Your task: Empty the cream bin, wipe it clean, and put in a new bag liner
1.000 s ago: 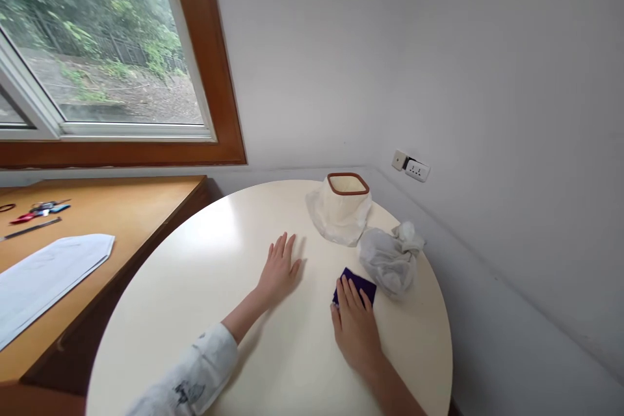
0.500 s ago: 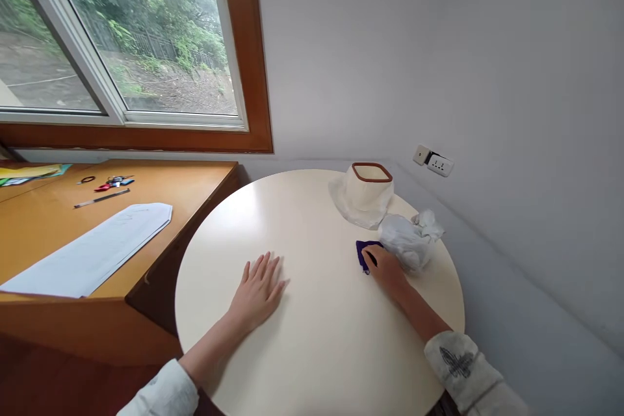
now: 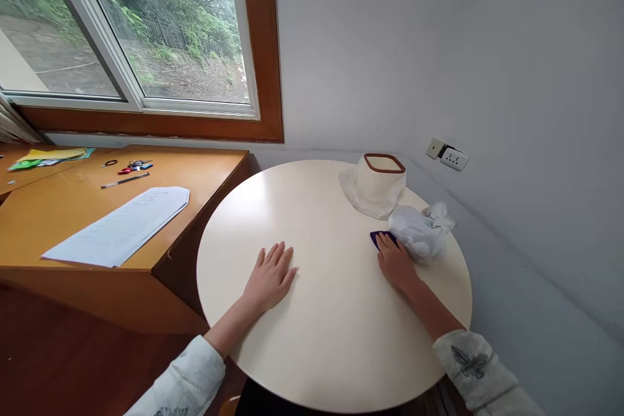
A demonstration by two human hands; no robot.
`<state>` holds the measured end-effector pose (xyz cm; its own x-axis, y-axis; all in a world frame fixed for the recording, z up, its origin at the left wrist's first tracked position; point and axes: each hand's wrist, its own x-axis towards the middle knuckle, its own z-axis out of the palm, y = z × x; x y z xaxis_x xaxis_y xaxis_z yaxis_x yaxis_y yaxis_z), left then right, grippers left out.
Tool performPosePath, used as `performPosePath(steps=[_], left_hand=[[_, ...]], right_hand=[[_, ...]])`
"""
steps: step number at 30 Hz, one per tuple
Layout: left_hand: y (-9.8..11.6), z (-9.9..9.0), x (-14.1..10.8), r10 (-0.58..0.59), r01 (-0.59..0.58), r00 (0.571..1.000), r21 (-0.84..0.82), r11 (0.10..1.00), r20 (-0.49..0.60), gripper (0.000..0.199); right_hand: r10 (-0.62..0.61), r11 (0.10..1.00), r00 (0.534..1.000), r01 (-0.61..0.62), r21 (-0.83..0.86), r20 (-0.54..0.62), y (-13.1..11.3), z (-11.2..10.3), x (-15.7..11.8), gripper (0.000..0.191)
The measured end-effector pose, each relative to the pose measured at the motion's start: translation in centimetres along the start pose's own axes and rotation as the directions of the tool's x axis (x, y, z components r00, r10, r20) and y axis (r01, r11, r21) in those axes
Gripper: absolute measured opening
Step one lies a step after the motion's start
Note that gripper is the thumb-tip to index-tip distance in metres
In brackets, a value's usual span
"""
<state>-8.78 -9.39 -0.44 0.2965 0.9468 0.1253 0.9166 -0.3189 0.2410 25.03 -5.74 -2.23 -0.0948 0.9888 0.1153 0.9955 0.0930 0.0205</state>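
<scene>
My left hand (image 3: 271, 278) lies flat on the round cream table (image 3: 312, 351), fingers spread, with nothing in it. Over on the right side, my right hand (image 3: 394, 261) rests palm down on a small dark purple cloth (image 3: 374, 238), its fingers stretched out over it. Most of the cloth is hidden under that hand. Touching or nearly touching those fingers is a knotted white plastic bag (image 3: 419, 234) whose contents I cannot make out. Behind the bag stands a wastebasket (image 3: 383, 183) with a brown square rim and a pale plastic liner spread around it.
To the left, a wooden desk (image 3: 214, 172) holds a stack of papers (image 3: 127, 227), a pen (image 3: 125, 181), keys (image 3: 139, 166) and coloured folders (image 3: 51, 156). A wall socket (image 3: 454, 158) sits behind the table at the right. The window (image 3: 180, 32) is at the back left.
My right hand has gone from pinching the purple cloth to lying flat over it. My left hand stays spread on the table. The whole view has shifted slightly.
</scene>
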Motion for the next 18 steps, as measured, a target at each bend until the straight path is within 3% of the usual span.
performPosePath(steps=[4,10,15,18], left_hand=[[0.2,-0.2,0.0,-0.022,0.021,0.999,0.01,1.0,0.033,0.058],[0.3,0.1,-0.2,-0.018,0.018,1.0,-0.008,1.0,-0.001,0.054],[0.3,0.4,-0.4,-0.021,0.018,0.999,-0.072,0.997,-0.035,0.051],[-0.2,0.0,-0.3,-0.001,0.003,1.0,-0.129,0.992,0.018,0.052]], right_hand=[[0.056,0.998,0.998,-0.056,-0.021,-0.021,-1.1,-0.2,-0.6,0.051],[0.044,0.995,0.984,-0.058,-0.078,-0.171,-2.1,-1.0,-1.2,0.05],[0.047,0.997,0.993,-0.053,-0.054,-0.11,-3.0,-1.4,-0.6,0.049],[-0.031,1.0,0.997,0.031,-0.007,-0.066,-4.2,-2.1,-0.4,0.055]])
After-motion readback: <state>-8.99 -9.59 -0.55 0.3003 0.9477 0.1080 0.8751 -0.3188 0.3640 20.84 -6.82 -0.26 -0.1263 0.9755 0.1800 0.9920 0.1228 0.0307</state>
